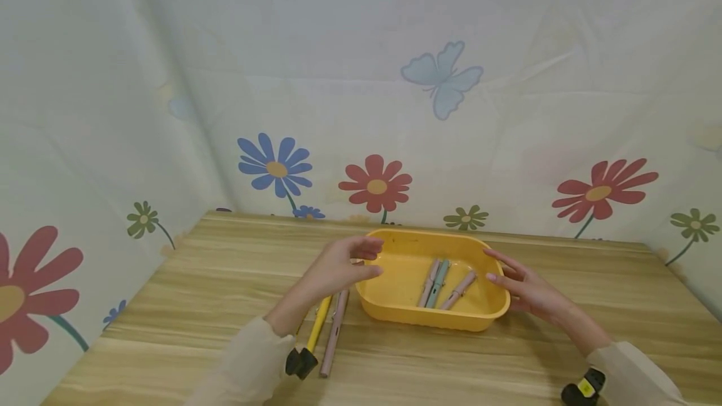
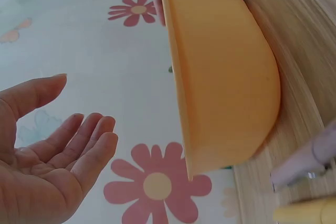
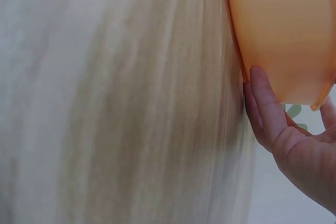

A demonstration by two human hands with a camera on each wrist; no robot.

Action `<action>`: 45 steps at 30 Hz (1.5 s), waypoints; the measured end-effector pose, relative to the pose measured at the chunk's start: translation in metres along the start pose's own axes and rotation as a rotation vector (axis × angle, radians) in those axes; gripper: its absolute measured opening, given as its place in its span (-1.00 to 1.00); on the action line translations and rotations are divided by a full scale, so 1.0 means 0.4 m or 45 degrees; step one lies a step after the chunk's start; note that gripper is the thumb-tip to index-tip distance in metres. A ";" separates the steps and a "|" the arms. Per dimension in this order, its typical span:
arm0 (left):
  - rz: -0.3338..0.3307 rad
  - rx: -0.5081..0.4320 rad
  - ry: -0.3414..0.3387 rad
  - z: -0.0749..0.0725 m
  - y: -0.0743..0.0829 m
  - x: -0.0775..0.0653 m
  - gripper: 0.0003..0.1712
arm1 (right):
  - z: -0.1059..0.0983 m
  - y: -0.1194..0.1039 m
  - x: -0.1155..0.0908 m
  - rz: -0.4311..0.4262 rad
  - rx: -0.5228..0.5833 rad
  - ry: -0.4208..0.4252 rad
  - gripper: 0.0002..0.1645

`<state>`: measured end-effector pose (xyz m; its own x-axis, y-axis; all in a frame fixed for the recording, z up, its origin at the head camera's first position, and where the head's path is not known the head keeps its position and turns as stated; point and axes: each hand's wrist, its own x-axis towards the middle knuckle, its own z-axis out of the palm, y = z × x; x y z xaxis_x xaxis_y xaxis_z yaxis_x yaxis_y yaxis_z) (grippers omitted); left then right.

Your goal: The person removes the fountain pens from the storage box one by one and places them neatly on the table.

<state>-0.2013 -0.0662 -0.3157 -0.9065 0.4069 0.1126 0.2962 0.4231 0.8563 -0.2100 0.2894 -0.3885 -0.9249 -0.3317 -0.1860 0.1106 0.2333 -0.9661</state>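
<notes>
A yellow plastic tub [image 1: 395, 313] stands on the table with two pinkish pens [image 1: 459, 290] and a green pen [image 1: 437, 284] lying in it. My left hand [image 1: 346, 262] hovers at the tub's left end, its fingers extended and apart from the wall in the left wrist view. At the other end, my right hand [image 1: 527, 287] holds the tub, thumb over the rim and fingers against the outer wall [image 3: 283, 35]. Below the left hand, a yellow pen [image 1: 320, 323] and a pinkish pen [image 1: 335, 337] lie on the table, partly hidden by the forearm.
The wood-grain table [image 1: 417, 368] ends at a pale curtain [image 1: 338, 99] printed with flowers and a butterfly. Black devices [image 1: 583, 388] are worn at both wrists.
</notes>
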 end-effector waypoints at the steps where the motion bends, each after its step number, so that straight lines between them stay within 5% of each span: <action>1: 0.003 0.001 -0.007 0.006 0.003 0.006 -0.52 | 0.000 0.000 0.000 0.000 -0.002 0.000 -0.18; 14: 0.062 -0.093 -0.097 0.103 0.011 0.076 -0.52 | -0.001 0.001 0.002 -0.002 -0.013 0.001 -0.19; 21: 0.023 -0.058 -0.122 0.151 -0.004 0.105 -0.51 | 0.001 -0.001 0.001 -0.010 -0.018 0.006 -0.19; 36: -0.048 -0.172 -0.183 0.226 -0.048 0.169 -0.49 | -0.001 0.003 0.004 -0.004 -0.018 0.022 -0.20; 45: -0.108 -0.011 -0.288 0.246 -0.063 0.177 -0.43 | 0.000 0.003 0.001 -0.024 -0.055 0.011 -0.19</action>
<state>-0.2433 0.0317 -0.3788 -0.8375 0.5413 -0.0747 0.2184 0.4569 0.8623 -0.2103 0.2897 -0.3898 -0.9297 -0.3285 -0.1663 0.0777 0.2666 -0.9607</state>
